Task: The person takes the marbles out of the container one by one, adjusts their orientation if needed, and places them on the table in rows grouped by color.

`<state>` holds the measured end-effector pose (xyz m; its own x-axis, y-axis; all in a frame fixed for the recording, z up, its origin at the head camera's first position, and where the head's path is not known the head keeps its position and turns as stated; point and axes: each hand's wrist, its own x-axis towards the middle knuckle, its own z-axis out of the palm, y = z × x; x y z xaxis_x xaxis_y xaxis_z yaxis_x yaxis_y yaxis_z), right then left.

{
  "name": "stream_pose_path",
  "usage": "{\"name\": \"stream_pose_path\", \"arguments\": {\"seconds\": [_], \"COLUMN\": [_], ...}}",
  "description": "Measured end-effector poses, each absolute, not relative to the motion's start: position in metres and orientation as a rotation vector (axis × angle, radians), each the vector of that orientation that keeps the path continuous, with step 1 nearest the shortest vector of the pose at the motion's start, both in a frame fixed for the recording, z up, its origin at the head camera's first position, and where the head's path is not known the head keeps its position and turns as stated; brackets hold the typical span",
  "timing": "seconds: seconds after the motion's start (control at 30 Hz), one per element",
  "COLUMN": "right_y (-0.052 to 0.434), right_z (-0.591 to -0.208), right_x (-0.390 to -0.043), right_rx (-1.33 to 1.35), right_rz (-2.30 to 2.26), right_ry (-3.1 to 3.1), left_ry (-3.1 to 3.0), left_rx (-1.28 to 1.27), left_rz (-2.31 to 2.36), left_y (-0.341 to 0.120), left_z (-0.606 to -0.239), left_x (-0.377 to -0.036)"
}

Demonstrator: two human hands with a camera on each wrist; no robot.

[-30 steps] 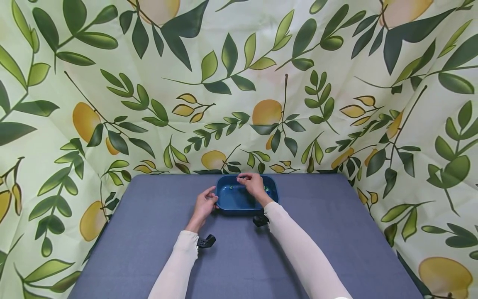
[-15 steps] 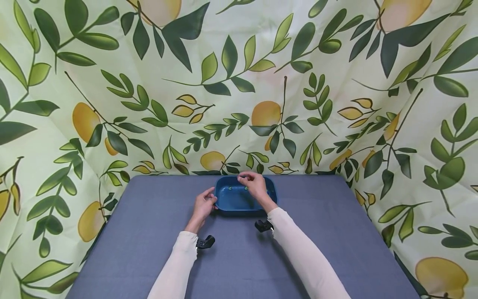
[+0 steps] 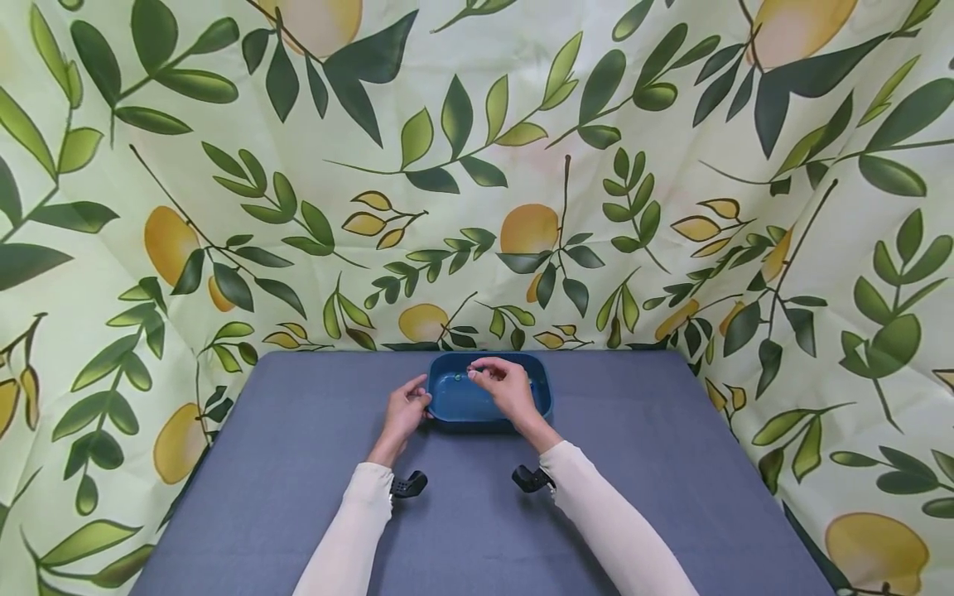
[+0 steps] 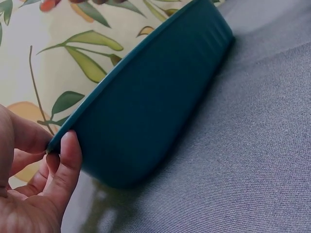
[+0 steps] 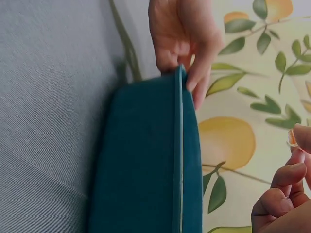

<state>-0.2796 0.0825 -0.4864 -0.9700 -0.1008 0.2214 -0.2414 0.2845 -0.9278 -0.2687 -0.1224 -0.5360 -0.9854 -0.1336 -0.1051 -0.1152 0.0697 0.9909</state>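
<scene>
A dark blue tray (image 3: 447, 406) stands at the far middle of the grey-blue table. My left hand (image 3: 423, 401) grips its left rim, thumb on the outer wall (image 4: 68, 158) and fingers over the edge (image 5: 187, 53). My right hand (image 3: 474, 372) hovers over the tray and pinches a small orange bead (image 5: 291, 138) between thumb and fingertips. A tiny green bead (image 3: 456, 377) lies on the tray's floor. Much of the tray's inside is hidden behind my right hand.
The table cloth (image 3: 298, 463) spreads bare to both sides and toward me. A leaf and lemon patterned backdrop (image 3: 477, 207) rises right behind the tray and wraps round both table sides. Black wrist camera mounts (image 3: 408, 484) show under my sleeves.
My right hand has drawn back from the tray's far rim toward the middle, still pinching. The left hand has kept its grip on the rim.
</scene>
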Motion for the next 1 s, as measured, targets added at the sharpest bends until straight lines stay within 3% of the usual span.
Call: {"name": "stream_pose_path", "arguments": {"seconds": [0.53, 1.0], "right_y": [0.076, 0.072], "right_z": [-0.497, -0.535], "right_x": [-0.220, -0.210], "right_rx": [0.437, 0.514], "right_rz": [1.832, 1.759], "right_ry": [-2.500, -2.657], "left_ry": [-2.313, -2.324], "left_rx": [0.248, 0.286], "left_rz": [-2.119, -2.093], "left_y": [-0.125, -0.123], "left_z": [-0.541, -0.536], "left_x": [-0.263, -0.269]}}
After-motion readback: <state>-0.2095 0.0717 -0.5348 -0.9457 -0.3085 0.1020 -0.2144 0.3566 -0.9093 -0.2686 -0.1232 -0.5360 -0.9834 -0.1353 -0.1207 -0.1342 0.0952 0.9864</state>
